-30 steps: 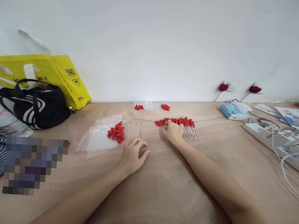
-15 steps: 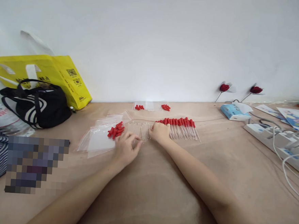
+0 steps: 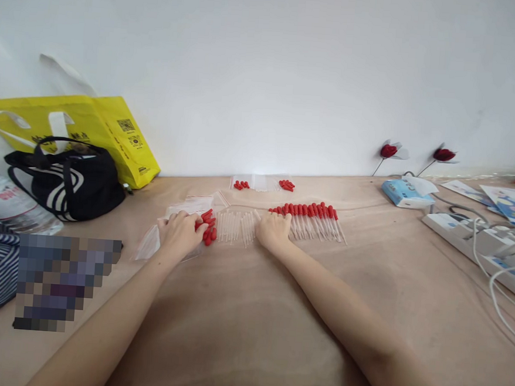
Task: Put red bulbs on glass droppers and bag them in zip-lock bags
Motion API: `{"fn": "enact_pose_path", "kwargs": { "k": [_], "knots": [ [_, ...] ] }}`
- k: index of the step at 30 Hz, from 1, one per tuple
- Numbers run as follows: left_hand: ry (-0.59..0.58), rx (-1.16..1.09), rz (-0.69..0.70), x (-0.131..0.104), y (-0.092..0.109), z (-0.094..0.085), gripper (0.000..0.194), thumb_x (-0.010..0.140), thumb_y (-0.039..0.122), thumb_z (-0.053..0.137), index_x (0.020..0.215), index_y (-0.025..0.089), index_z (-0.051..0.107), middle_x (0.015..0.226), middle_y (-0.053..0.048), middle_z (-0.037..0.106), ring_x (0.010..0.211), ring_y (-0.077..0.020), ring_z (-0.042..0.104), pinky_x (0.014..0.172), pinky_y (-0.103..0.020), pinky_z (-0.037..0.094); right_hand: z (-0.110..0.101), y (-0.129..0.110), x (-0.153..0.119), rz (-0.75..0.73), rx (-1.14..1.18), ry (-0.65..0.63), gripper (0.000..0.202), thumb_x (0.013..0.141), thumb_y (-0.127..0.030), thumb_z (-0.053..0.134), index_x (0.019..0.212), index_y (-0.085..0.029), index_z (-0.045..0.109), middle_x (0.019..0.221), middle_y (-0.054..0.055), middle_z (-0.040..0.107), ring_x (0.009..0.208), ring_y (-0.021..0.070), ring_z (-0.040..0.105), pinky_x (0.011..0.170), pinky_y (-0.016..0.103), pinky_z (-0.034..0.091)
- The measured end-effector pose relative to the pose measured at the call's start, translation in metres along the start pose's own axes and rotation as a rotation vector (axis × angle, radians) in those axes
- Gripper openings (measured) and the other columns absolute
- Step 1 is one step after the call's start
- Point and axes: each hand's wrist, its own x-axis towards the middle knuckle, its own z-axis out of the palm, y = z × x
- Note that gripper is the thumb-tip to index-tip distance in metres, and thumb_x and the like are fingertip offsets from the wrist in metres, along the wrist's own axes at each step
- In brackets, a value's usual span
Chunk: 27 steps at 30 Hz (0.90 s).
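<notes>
Head camera view, clock read from the middle of the frame: a person works at a wooden desk (image 3: 239, 321) with both bare hands, the job apparently well under way. Near 9 o'clock, a yellow bag (image 3: 132, 149) stands behind a black handbag (image 3: 90, 187). At 8 o'clock, the left hand (image 3: 179, 234), fingers bent, reaches over plastic bags (image 3: 148, 245) to a pile of loose red caps (image 3: 209, 235); its fingertips meet the pile, but whether one is pinched cannot be told. Toward 7 o'clock, bare clear sticks (image 3: 229, 226) lie side by side, none topped with red; with the loose pile, these look like the work left. Just above the dial's hub, a flat clear bag (image 3: 260, 183) carries two small clusters of caps (image 3: 287, 185), apparently unused. At 5 o'clock, the right hand (image 3: 274, 229) rests with fingers curled under, beside the bare sticks; its back hides what, if anything, it grips. Between 3 and 4 o'clock, capped sticks (image 3: 313, 214) lie in a close row, red ends away from the person, seemingly the part done; the hand partly covers the row's left end. Farther out at 3 o'clock sits a tissue pack (image 3: 407, 194).
</notes>
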Motion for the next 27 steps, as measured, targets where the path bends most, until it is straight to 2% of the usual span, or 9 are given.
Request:
{"fn": "enact_pose_path", "kwargs": {
  "k": [6,10,12,14,16,18,22,24,27],
  "knots": [
    [0.019,0.006,0.006,0.002,-0.005,0.009,0.02,0.078,0.033,0.048,0.08,0.021,0.063,0.09,-0.01,0.062,0.093,-0.0298,0.051,0.076,-0.043,0.033,-0.009,0.033,-0.034,-0.183,-0.004,0.158,0.027,0.083,-0.024,0.036,0.086,-0.008,0.057,0.086,0.015,0.061,0.082,0.0249,0.054,0.072,0.036,0.029],
    [0.025,-0.009,-0.003,0.004,-0.006,0.004,0.017,0.077,0.031,0.049,0.077,0.019,0.062,0.091,-0.01,0.062,0.095,-0.031,0.051,0.077,-0.045,0.034,-0.011,0.065,-0.063,-0.411,0.074,0.149,0.02,0.084,-0.025,0.04,0.077,-0.013,0.055,0.079,0.01,0.06,0.079,0.0208,0.052,0.069,0.032,0.032],
    [0.049,-0.089,0.003,0.004,-0.002,-0.003,0.015,0.075,0.031,0.051,0.076,0.018,0.059,0.088,-0.01,0.062,0.091,-0.0307,0.053,0.075,-0.044,0.037,-0.011,0.08,-0.075,-0.505,0.147,0.121,0.017,0.084,-0.025,0.042,0.075,-0.015,0.053,0.075,0.007,0.059,0.078,0.019,0.05,0.07,0.031,0.033],
    [0.036,-0.315,0.047,0.0,0.007,-0.009,0.014,0.076,0.03,0.049,0.077,0.018,0.056,0.079,-0.007,0.062,0.08,-0.026,0.057,0.069,-0.039,0.042,-0.011,0.093,-0.083,-0.558,0.213,0.086,0.015,0.083,-0.025,0.044,0.074,-0.017,0.052,0.073,0.005,0.058,0.076,0.0178,0.049,0.069,0.03,0.035],
    [-0.034,-0.674,0.141,-0.01,0.023,-0.009,0.015,0.078,0.031,0.046,0.082,0.017,0.053,0.072,-0.004,0.062,0.069,-0.0192,0.059,0.063,-0.032,0.045,-0.012,0.102,-0.087,-0.575,0.265,0.061,0.013,0.083,-0.024,0.046,0.073,-0.017,0.051,0.073,0.004,0.057,0.074,0.017,0.048,0.068,0.029,0.036],
    [-0.036,-0.922,0.228,-0.025,0.042,-0.003,0.015,0.077,0.03,0.048,0.083,0.017,0.052,0.078,-0.003,0.062,0.074,-0.0164,0.059,0.067,-0.029,0.047,-0.013,0.107,-0.088,-0.58,0.311,0.047,0.011,0.082,-0.024,0.048,0.073,-0.017,0.051,0.073,0.004,0.056,0.073,0.0164,0.046,0.068,0.029,0.036],
    [-0.137,-1.04,0.384,-0.06,0.073,0.014,0.014,0.081,0.028,0.047,0.085,0.017,0.054,0.082,-0.003,0.062,0.081,-0.0149,0.059,0.077,-0.029,0.045,-0.014,0.109,-0.087,-0.578,0.391,0.049,0.008,0.079,-0.022,0.05,0.073,-0.018,0.052,0.075,0.004,0.055,0.074,0.0156,0.046,0.068,0.029,0.037],
    [-0.209,-1.06,0.45,-0.071,0.079,0.019,0.013,0.082,0.026,0.045,0.086,0.017,0.053,0.082,-0.003,0.063,0.08,-0.0145,0.059,0.077,-0.029,0.045,-0.014,0.109,-0.087,-0.566,0.42,0.059,0.007,0.078,-0.023,0.051,0.074,-0.017,0.052,0.074,0.004,0.054,0.073,0.0155,0.046,0.067,0.029,0.037],
    [-0.184,-0.987,0.488,-0.075,0.077,0.02,0.01,0.08,0.022,0.046,0.083,0.018,0.054,0.08,-0.002,0.063,0.077,-0.0148,0.058,0.074,-0.03,0.044,-0.012,0.107,-0.087,-0.561,0.458,0.069,0.013,0.076,-0.03,0.055,0.079,-0.017,0.054,0.075,0.003,0.055,0.074,0.0159,0.047,0.068,0.031,0.037]
  ]
}}
